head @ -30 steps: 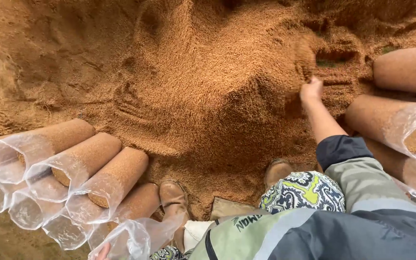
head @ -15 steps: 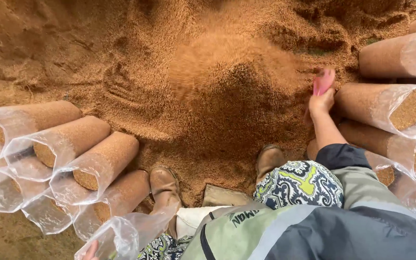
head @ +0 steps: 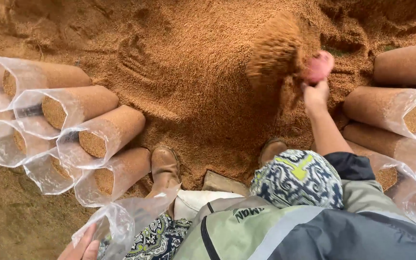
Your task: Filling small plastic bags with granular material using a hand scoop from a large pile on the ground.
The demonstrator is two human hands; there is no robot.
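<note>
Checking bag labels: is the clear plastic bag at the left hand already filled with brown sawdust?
No: the clear plastic bag at the left hand looks empty, unlike the packed bags beside it.

Ground bare sandy earth, soft even daylight.

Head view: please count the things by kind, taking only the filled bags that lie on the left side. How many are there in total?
Filled bags on the left: 6
Clear bag at the left hand: 1
Pink scoop: 1
Boots: 2
Hands: 2, the left hand and the right hand
Total: 12
</note>
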